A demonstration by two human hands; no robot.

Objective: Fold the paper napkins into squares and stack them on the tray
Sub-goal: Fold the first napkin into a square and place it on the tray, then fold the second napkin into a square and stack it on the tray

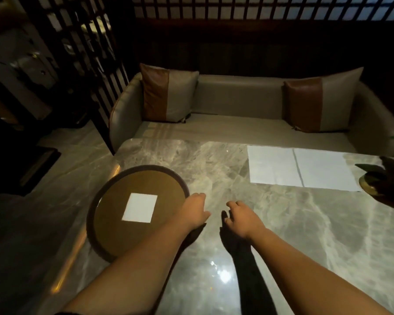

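A round brown tray [114, 214] with a dark rim lies on the left part of the marble table. One white napkin folded into a square [140, 208] rests in its middle. Two unfolded white napkins lie flat at the far right of the table, one [271, 165] beside the other [323, 170]. My left hand [195, 211] hovers just past the tray's right rim, fingers loosely curled, holding nothing. My right hand [242, 218] hangs a little to its right above the bare marble, fingers spread and empty.
A grey marble table [214, 169] fills the foreground. A beige sofa [237, 96] with two brown-and-beige cushions stands behind it. A dark plant in a gold-rimmed pot [380, 183] sits at the right edge. A dark lattice screen [82, 53] stands at the left.
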